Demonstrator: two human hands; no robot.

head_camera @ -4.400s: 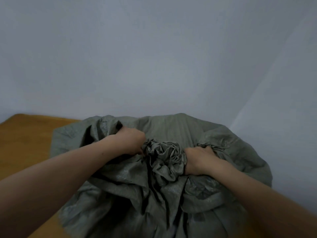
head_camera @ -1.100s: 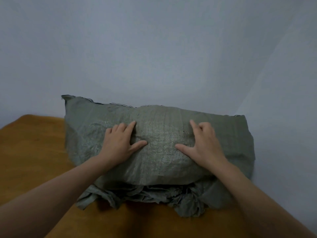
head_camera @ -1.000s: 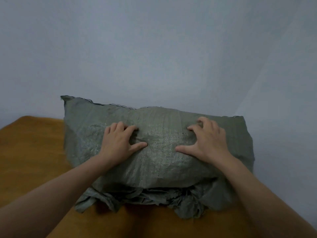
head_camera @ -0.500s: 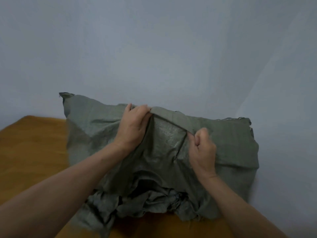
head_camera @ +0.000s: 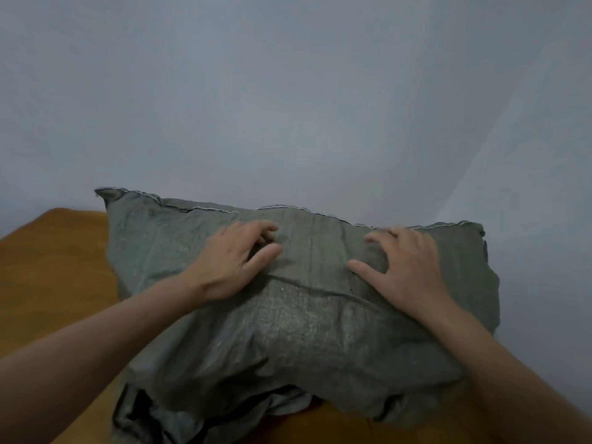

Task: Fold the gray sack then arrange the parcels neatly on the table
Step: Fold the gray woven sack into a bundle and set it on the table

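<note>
The gray sack is a woven, bulging bundle lying across the wooden table. Its stitched hem runs along the far top edge, and crumpled folds stick out underneath at the near side. My left hand lies palm down on the sack's upper left part, fingertips slightly bent into the fabric. My right hand rests palm down on the upper right part with the fingers spread. Neither hand grips the cloth. No parcels are visible; the sack's contents are hidden.
A plain pale wall stands right behind the sack, and a second wall closes in on the right, forming a corner. Bare orange-brown tabletop shows to the left of the sack and in a strip at the near edge.
Half a second ago both hands pinched a raised fold of the sack near its top. Now that fold lies flat and both hands press palm down on the fabric.
</note>
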